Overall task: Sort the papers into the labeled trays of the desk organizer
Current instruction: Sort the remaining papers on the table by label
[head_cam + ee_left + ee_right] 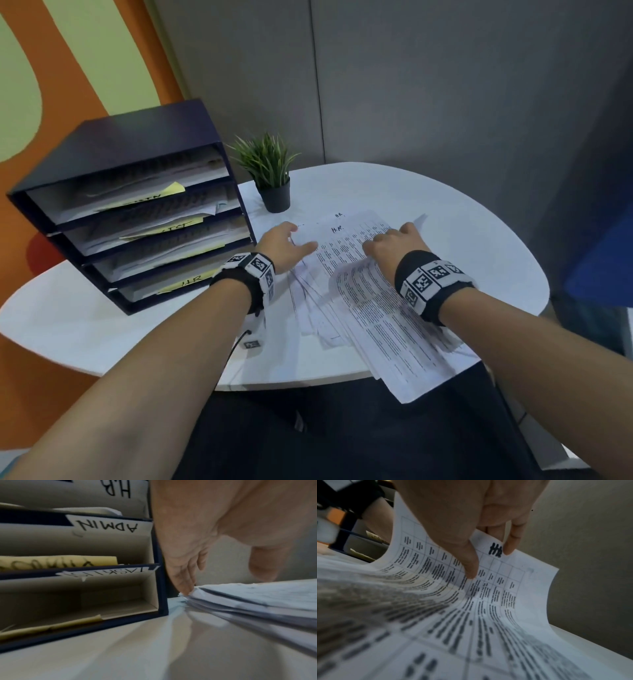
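Two hands work a loose stack of papers spread on the white worktop, right of the desk organizer. The left hand rests with straight fingers on the stack's far-left corner. The right hand pinches the top sheet, a printed table marked "H.R.", which curls upward. A potted plant stands beyond the papers, just right of the organizer.

Tray tabs: ADMIN, H.R.
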Motion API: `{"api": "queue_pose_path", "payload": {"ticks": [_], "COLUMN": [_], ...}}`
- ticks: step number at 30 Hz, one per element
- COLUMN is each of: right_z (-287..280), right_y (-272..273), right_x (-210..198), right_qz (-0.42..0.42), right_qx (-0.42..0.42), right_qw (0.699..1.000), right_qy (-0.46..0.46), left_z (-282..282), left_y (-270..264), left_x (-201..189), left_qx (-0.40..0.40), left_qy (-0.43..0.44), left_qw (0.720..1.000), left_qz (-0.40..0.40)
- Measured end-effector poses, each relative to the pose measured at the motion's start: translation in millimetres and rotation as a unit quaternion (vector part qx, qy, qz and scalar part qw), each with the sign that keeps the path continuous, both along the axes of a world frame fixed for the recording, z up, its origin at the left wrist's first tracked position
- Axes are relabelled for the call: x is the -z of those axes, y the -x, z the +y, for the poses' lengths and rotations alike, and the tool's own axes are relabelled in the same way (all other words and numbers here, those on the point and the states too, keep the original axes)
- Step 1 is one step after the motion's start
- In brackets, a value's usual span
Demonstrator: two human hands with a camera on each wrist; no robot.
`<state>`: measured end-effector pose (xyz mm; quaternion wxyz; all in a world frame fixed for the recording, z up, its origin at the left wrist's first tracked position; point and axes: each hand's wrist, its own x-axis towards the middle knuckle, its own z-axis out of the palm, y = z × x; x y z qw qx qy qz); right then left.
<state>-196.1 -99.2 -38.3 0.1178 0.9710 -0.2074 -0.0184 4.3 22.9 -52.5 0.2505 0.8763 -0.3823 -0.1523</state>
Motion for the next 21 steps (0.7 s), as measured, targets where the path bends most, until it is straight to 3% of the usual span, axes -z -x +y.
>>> {"api": "queue_pose_path", "payload": {"ticks": [2, 6, 8, 11, 13, 15, 19, 21], "right_z": [-1.2, -6.9, -8.2, -7.1, -6.2, -5.8, -6.3, -6.1], "right_y": [-2.1, -4.5, -5.6, -9.6, -12.9, -15.3, -19.1, -21.0], "right_x": [0.9, -2.2, -3.9, -3.4, -2.7, -1.7, -0.9, 0.7], "right_qz": [-0.012, -0.019, -0.001, 0.016, 0.012, 0.001, -0.005, -0.025], "right_qx": [-0.012, 0.001, 0.004, -0.013, -0.017, -0.013, 0.007, 0.015], "right_qw": [1.000, 0.997, 0.997, 0.999, 0.999, 0.999, 0.999, 0.998], "right_qy": [-0.016, -0.076, -0.072, -0.043, -0.044, -0.045, -0.048, -0.048], "left_z": [-10.8, -32.4, -41.0, -48.0, -50.0, -48.1, -39.2, -32.7], "left_y": [-7.8, -11.4, -7.0, -2.5, -6.1, -12.1, -15.6, -7.0], "left_x": [9.8, 22.4, 27.0, 26.9, 26.3, 25.7, 21.8, 17.5], "left_qx": [-0.005, -0.036, -0.052, -0.069, -0.069, -0.076, -0.092, -0.088], "left_qy": [-0.032, -0.005, -0.017, -0.103, -0.119, -0.093, 0.043, 0.091], "left_qw": [0.999, 0.999, 0.998, 0.984, 0.983, 0.988, 0.991, 0.991], "left_qz": [-0.022, 0.041, -0.011, -0.131, -0.120, -0.095, -0.092, -0.053]}}
